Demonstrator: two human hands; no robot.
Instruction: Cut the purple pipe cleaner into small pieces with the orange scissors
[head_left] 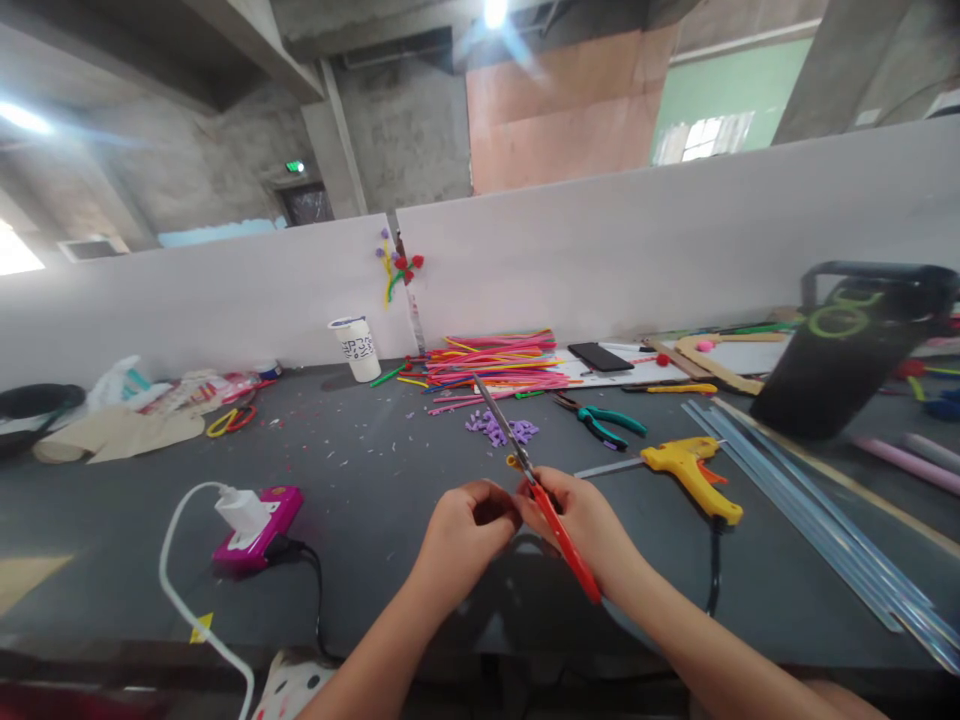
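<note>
My right hand (577, 520) is closed around a pair of scissors with red handles (564, 540), the metal blades pointing up and away. Beside it, my left hand (469, 535) has its fingers curled in a pinch, the fingertips meeting those of the right. Whatever the left fingers hold is hidden. A small yellow-orange bit (514, 461) shows just above the fingertips, by the scissor blades; which hand has it I cannot tell. Beyond the hands lies a small pile of short purple pieces (502, 429). Behind that is a bundle of coloured pipe cleaners (495, 362).
Right of the hands lie a yellow glue gun (694, 472), teal pliers (604, 420) and clear glue sticks (810, 510). A black bottle (840, 350) stands farther right. At left are a magenta power strip (279, 525), yellow-and-red scissors (231, 420) and a paper cup (355, 350).
</note>
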